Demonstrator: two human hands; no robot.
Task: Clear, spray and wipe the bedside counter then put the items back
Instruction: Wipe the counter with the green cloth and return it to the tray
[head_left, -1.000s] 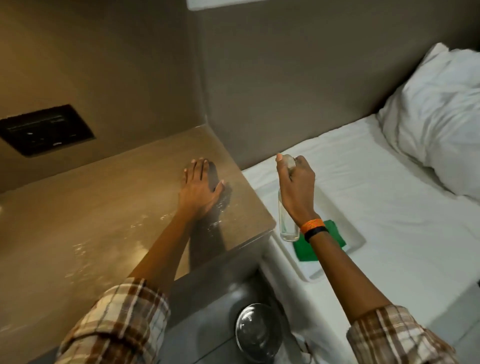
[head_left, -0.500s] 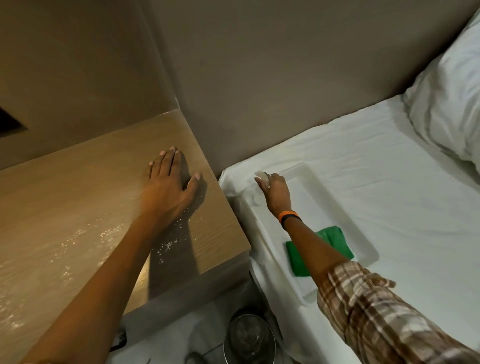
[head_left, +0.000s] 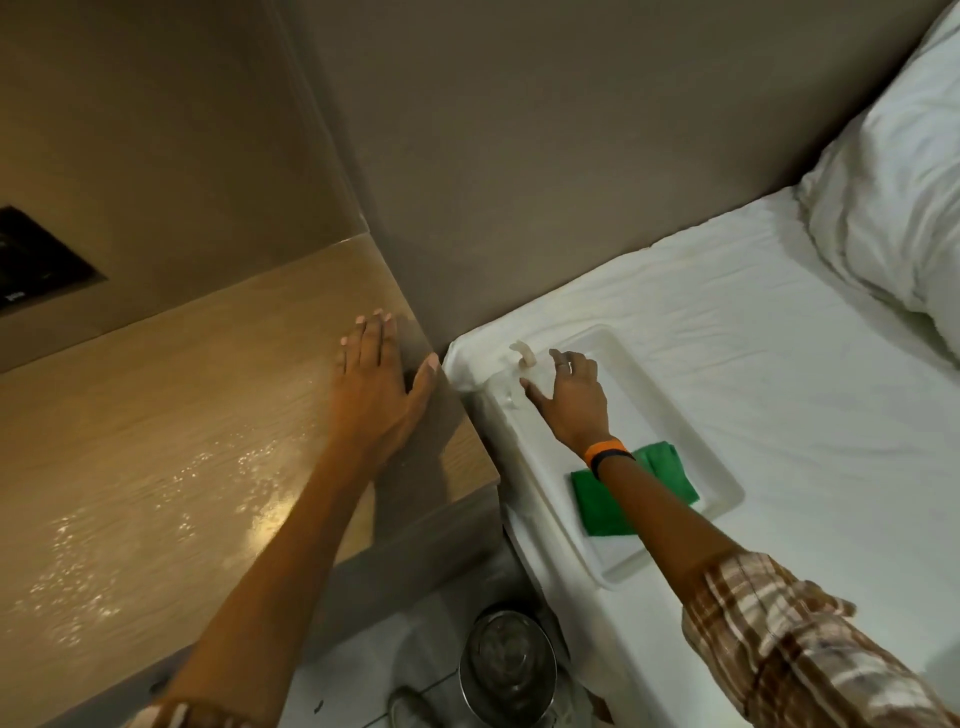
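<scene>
Left hand (head_left: 376, 384) flat, fingers spread, on wet counter (head_left: 171, 415); right hand (head_left: 569, 397) open, empty, just beside spray bottle (head_left: 522, 358), seemingly upright in white tray (head_left: 722, 499); green cloth (head_left: 631, 493) there too.

Head-worn view, steeply downward, close.
</scene>
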